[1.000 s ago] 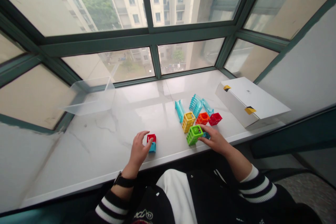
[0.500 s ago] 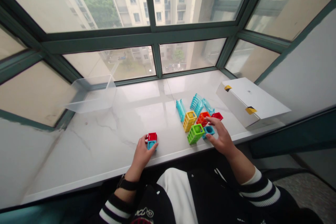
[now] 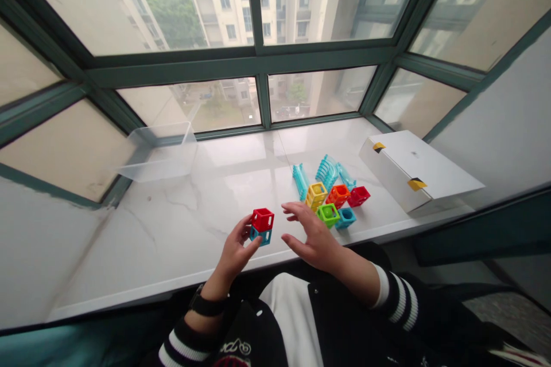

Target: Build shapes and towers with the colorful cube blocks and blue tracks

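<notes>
My left hand (image 3: pixel 237 246) grips a pair of joined hollow cube blocks near the front of the sill: a red block (image 3: pixel 263 219) with a blue block (image 3: pixel 260 235) against it. To their right is my right hand (image 3: pixel 310 235), fingers apart and holding nothing. Beyond the right hand stand a green block (image 3: pixel 328 215), a yellow block (image 3: pixel 316 195), an orange block (image 3: pixel 337 196), another red block (image 3: pixel 359 196) and another blue block (image 3: pixel 345 218). The right hand partly covers the area in front of the green block.
Behind the blocks lie translucent blue track pieces (image 3: pixel 327 171). A white box (image 3: pixel 424 167) with yellow-black tabs sits at the right. At the back left is a clear plastic bin (image 3: pixel 161 169). Green-framed windows border the marble sill (image 3: pixel 181 241).
My right hand has moved left, away from the block cluster, toward the pair in my left hand. The left hand has shifted the red and blue pair slightly right and tilted it.
</notes>
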